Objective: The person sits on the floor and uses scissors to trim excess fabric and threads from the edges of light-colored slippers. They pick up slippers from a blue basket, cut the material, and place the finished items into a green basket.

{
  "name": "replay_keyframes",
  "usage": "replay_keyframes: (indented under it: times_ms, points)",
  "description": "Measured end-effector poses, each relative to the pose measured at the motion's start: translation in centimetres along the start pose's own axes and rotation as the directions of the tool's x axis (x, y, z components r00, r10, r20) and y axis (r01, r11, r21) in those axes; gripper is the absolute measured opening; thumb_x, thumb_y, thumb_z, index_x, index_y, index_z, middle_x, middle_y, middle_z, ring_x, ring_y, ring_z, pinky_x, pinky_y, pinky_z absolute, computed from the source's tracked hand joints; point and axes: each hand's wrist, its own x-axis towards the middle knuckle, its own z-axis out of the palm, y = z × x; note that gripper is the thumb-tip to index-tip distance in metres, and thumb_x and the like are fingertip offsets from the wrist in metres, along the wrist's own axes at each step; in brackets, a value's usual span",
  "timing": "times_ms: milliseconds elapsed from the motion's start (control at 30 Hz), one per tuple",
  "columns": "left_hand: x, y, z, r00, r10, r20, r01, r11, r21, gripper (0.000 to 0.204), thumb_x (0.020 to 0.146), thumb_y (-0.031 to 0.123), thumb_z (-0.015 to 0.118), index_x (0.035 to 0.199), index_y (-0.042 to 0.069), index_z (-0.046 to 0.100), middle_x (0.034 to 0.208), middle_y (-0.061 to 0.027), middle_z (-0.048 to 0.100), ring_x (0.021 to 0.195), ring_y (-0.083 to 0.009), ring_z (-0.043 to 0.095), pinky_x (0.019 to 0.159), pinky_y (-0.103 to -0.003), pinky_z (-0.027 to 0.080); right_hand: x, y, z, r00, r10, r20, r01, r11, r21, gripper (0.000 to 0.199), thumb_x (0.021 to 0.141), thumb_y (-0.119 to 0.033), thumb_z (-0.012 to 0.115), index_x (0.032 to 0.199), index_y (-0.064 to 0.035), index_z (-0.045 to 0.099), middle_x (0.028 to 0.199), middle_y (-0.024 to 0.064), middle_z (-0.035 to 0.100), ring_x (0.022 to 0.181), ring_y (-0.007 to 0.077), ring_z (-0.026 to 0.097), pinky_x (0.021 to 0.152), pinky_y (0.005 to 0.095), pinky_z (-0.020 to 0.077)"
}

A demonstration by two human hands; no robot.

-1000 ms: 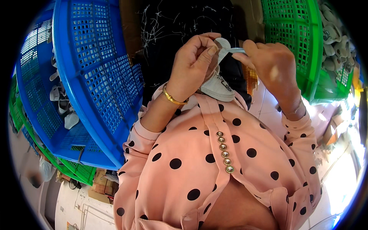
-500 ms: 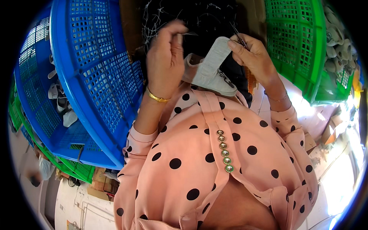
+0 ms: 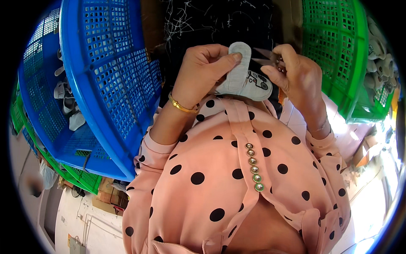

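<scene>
My left hand [image 3: 205,74] pinches the rounded strap of a small light-grey fabric shoe [image 3: 256,91], thumb on top. The shoe lies low in front of my body, with a dark printed figure on its upper; part of it is hidden behind my left hand. Held in my right hand [image 3: 298,74] is a pair of small scissors [image 3: 263,54], blades apart and pointing left toward the strap without visibly touching it. Beneath both hands a black cloth [image 3: 211,25] is spread, strewn with white thread ends.
Blue plastic baskets [image 3: 114,84] stand at my left, with pale shoes [image 3: 69,106] in one. On the right, a green plastic basket [image 3: 334,46] stands close to my right hand, and more pale shoes [image 3: 378,59] lie beyond its wall. Cardboard [image 3: 292,21] borders the black cloth.
My left hand has come down and right and taken hold of the strap. My right hand has let go of the strap and moved right, turning the scissors' blades toward the shoe.
</scene>
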Motion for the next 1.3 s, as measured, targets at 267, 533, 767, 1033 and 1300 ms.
replay_keyframes:
  times_ms: [267,533,767,1033,1300]
  points:
    - [-0.5,0.2,-0.1,0.999,-0.022,-0.024,0.021,0.999,-0.038,0.017,0.087,0.017,0.071,0.082,0.001,0.072,0.066,0.0007,0.063,0.054,-0.0021,0.051,0.048,-0.017,0.039,0.6,-0.6,-0.2,0.992,-0.125,-0.008,0.118,0.955,-0.271,0.038,0.077,-0.041,0.073,0.073,-0.0111,0.05,0.057,0.0032,0.047,0.051,0.0217,0.051,0.049,0.0317,0.0417]
    - [-0.5,-0.3,-0.5,1.0,0.004,-0.001,-0.004,0.998,-0.062,0.016,0.087,0.017,0.071,0.084,0.001,0.072,0.069,0.0003,0.065,0.056,-0.0025,0.054,0.05,-0.017,0.041,1.0,-1.1,-1.1,0.986,-0.145,0.082,0.163,0.946,-0.28,0.03,0.077,-0.033,0.076,0.082,-0.0088,0.059,0.061,0.0046,0.053,0.054,0.0229,0.054,0.051,0.0321,0.0427]
    - [-0.4,-0.6,-0.5,1.0,0.019,-0.002,-0.019,0.997,-0.072,0.014,0.088,0.017,0.071,0.083,0.004,0.072,0.068,0.0013,0.065,0.056,-0.0018,0.056,0.049,-0.015,0.043,1.2,-0.9,-0.9,0.978,-0.201,0.046,0.205,0.912,-0.356,0.033,0.073,-0.038,0.076,0.074,-0.0134,0.054,0.058,0.0004,0.045,0.052,0.0178,0.053,0.049,0.0301,0.0413]
    - [-0.4,-0.9,-0.8,0.999,0.001,0.039,0.004,0.993,-0.115,0.015,0.089,0.018,0.07,0.085,0.004,0.072,0.069,0.0012,0.065,0.056,-0.0016,0.055,0.05,-0.015,0.042,0.9,-1.0,-0.2,0.986,-0.164,0.017,0.161,0.938,-0.307,0.034,0.074,-0.038,0.076,0.074,-0.0128,0.053,0.057,0.0015,0.046,0.051,0.0196,0.052,0.049,0.0303,0.0422]
    - [-0.2,-1.8,-1.2,0.992,-0.076,0.098,0.093,0.979,-0.183,0.022,0.09,0.023,0.07,0.092,0.001,0.073,0.074,0.0001,0.066,0.059,-0.0028,0.055,0.052,-0.016,0.042,-0.5,-0.5,3.3,0.989,0.151,-0.003,-0.148,0.974,0.169,0.033,0.086,-0.036,0.071,0.083,-0.0064,0.057,0.063,0.0068,0.057,0.055,0.0234,0.056,0.049,0.03,0.0432]
